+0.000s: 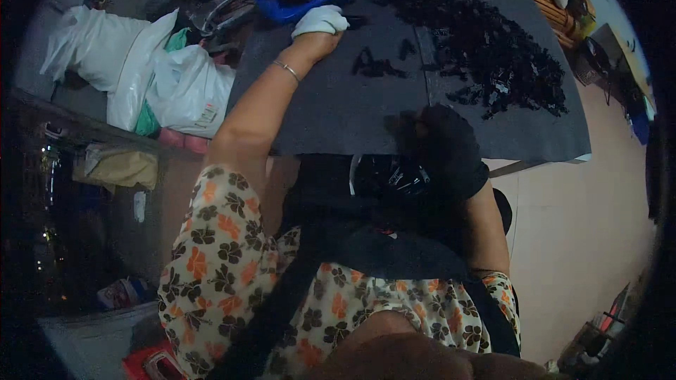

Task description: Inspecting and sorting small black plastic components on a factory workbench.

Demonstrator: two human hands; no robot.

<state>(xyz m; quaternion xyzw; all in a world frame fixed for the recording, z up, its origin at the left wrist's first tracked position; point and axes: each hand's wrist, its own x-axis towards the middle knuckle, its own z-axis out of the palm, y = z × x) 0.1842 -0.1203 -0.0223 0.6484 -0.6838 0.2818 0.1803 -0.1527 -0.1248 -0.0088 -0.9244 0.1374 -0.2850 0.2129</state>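
Note:
My left hand [320,22], in a white glove, reaches to the far part of the grey table [317,112], beside a blue bin [296,13]. Its fingers are curled closed, and a small dark shape lies right by them; I cannot make out what it is. Near the table's front edge is my right hand [447,144], in a black glove. Its fingers blend into the dark, so their grip is hidden. Several loose black pieces [380,65] lie between the hands, and a wide heap of small black parts [500,56] spreads over the right side.
More dark parts fill the blue bin. White plastic bags [190,91] stand left of the table. Shiny dark things [394,174] sit at my lap below the table edge. A bundle of orange-brown sticks [553,10] is at the far right, beyond the table's corner.

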